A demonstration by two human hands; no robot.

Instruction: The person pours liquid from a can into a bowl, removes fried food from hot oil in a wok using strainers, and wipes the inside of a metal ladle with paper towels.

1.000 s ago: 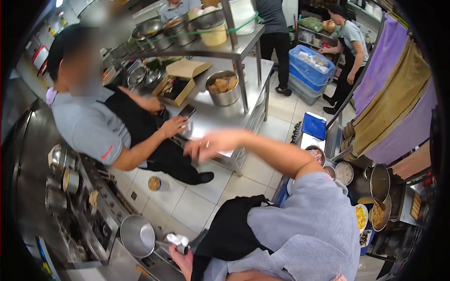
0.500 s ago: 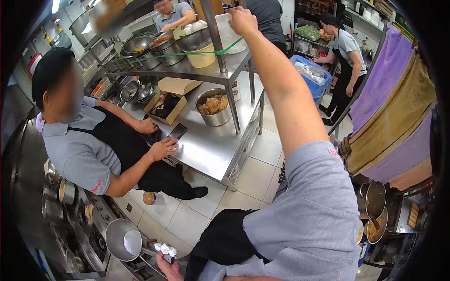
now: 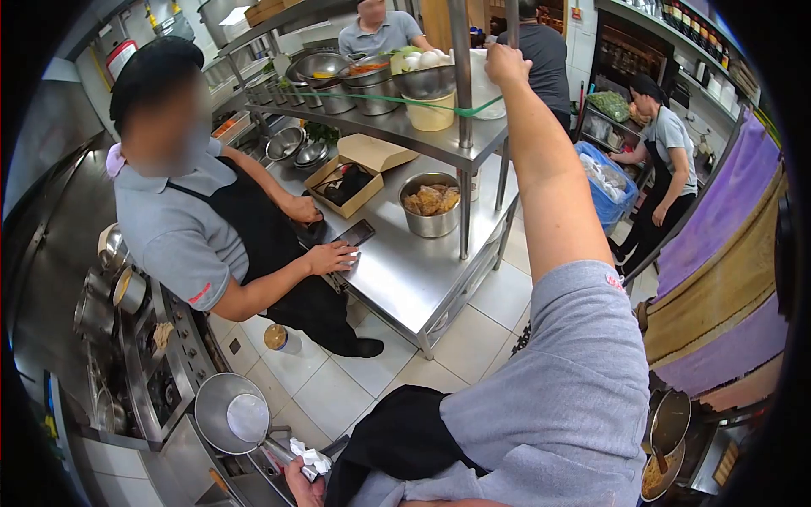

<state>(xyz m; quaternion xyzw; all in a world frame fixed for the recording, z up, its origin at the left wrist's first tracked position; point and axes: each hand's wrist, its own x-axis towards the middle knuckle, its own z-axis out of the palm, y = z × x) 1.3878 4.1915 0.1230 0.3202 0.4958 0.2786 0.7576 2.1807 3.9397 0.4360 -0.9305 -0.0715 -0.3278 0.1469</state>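
My right arm stretches up to the shelf. My right hand (image 3: 508, 66) is closed at the rim of a white plastic container (image 3: 483, 80), whose far side is partly hidden. Low in the view, my left hand (image 3: 302, 483) is closed around a crumpled white cloth (image 3: 311, 458) at the handle of a grey frying pan (image 3: 211, 422). Whether the fingers also grip the handle I cannot tell. Beside the white container, a metal bowl of eggs (image 3: 425, 81) rests on a pale yellow tub (image 3: 429, 114).
Facing the steel table (image 3: 397, 296), a co-worker (image 3: 182, 245) has a hand by a phone (image 3: 356, 232). A pot of browned food (image 3: 431, 207) and an open carton (image 3: 359, 190) stand there. Stove (image 3: 160, 363) at left, hanging towels (image 3: 710, 245) at right.
The view has turned, so the shelf and table appear further right and lower. My right hand stays at the white container. My left hand keeps the cloth beside the pan handle.
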